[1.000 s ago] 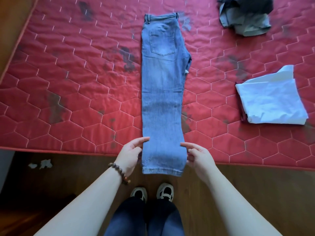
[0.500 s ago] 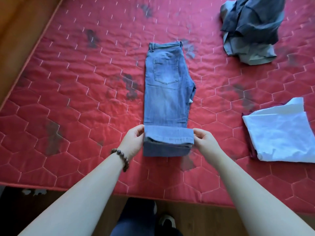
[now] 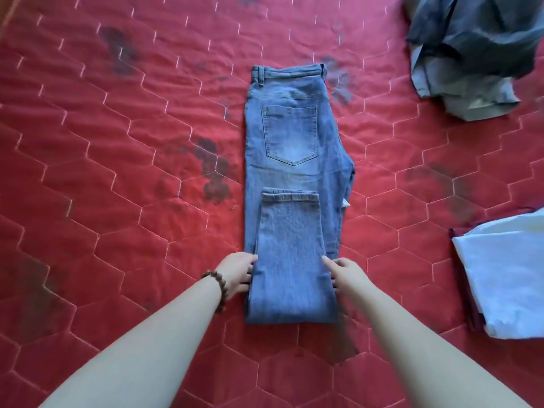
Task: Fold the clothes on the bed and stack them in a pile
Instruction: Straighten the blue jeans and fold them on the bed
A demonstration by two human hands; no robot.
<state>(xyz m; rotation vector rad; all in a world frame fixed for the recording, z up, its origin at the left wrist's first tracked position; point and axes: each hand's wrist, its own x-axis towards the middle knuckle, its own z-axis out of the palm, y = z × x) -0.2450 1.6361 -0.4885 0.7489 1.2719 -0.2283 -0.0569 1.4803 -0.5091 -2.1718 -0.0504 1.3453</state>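
the jeans (image 3: 294, 160) lie lengthwise in the middle of the red quilted mattress (image 3: 117, 201), waistband toward the far edge, with the leg ends doubled up over the thighs so the hems sit just below the back pocket. the new crease faces the near edge.

the left hand (image 3: 239, 272) lies flat against the left side of the folded-over layer, fingers loose and gripping nothing. the right hand (image 3: 347, 273) rests on the right side, fingers spread on the denim, also not clasping it.

the step in hand looks like setting this first fold. to do it well, the palms should press down and slide outward along the crease so the thick denim lies flat, and the upper layer, which sits slightly narrower than the one beneath, should be squared to the side seams. the next fold would likely bring the creased end up to the waistband for a compact block.

the white folded garment (image 3: 500, 275) at the right edge seems to be the start of the pile; the crumpled grey clothes (image 3: 471, 54) wait at the far right corner.
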